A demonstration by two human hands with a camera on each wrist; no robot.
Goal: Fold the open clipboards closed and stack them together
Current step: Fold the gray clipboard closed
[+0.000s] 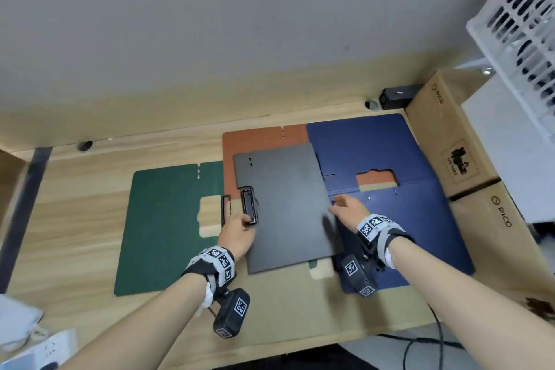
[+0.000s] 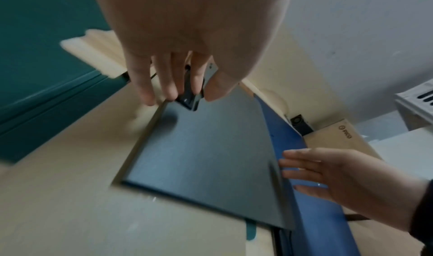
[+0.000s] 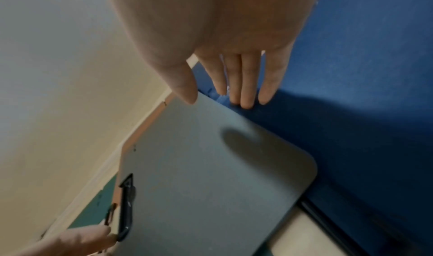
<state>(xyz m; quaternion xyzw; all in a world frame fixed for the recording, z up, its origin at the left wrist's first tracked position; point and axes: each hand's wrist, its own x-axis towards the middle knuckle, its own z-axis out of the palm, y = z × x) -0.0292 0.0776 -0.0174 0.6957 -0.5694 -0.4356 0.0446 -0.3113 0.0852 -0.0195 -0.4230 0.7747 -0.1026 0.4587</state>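
Note:
A dark grey clipboard (image 1: pixel 288 207) lies folded closed in the middle of the wooden table, on top of an orange clipboard (image 1: pixel 255 141) and the edge of an open blue clipboard (image 1: pixel 390 153). An open green clipboard (image 1: pixel 168 228) lies flat to the left. My left hand (image 1: pixel 244 224) grips the black metal clip (image 1: pixel 249 204) at the grey board's left edge (image 2: pixel 187 97). My right hand (image 1: pixel 338 204) is at the grey board's right edge with straight fingers (image 3: pixel 246 86). Its thumb lies over the edge and its fingers are on the blue board.
Brown cardboard boxes (image 1: pixel 444 135) stand along the right, touching the blue board. A white slotted crate (image 1: pixel 522 24) is at the top right. A small black device (image 1: pixel 396 97) sits by the grey wall. A cable (image 1: pixel 435 333) hangs off the front edge.

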